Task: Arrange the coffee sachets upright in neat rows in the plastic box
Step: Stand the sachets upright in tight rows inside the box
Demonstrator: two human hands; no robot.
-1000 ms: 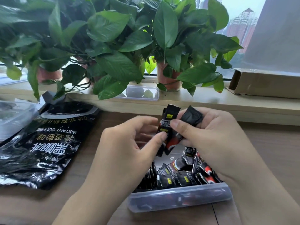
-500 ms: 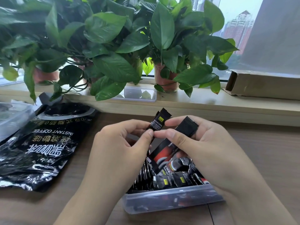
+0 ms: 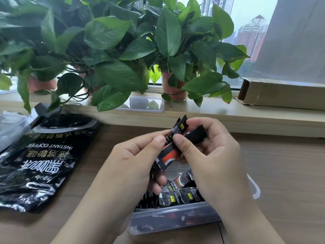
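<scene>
Pinching a small bundle of black coffee sachets between them, both hands hover just above the plastic box. The left hand has thumb and forefinger closed on the lower half of the bundle, its other fingers curled beneath. The right hand clamps the upper half, thumb pressed on the front and fingers wrapped round behind. I make out three sachets at least, fanned apart at their tops; whether more are tucked behind, I cannot tell. Their long axis slants, the low end toward the left hand and the high end up and off to the right, so they are tilted rather than upright.

The box sits straight below the hands and a little nearer the person, its long side running left to right. Toward its left end a packed row seems to stand on edge. Across its middle, loose sachets lie flat and crosswise. The left hand's lower fingers come closest to the contents, so I would judge it the hand to guide the bundle down, once the sachets are squared and turned vertical.

Left of the box, a big opened coffee bag lies flat on the wooden table. Beyond the box runs a sill carrying potted plants, a small clear tub and, far to the right, a cardboard carton.
</scene>
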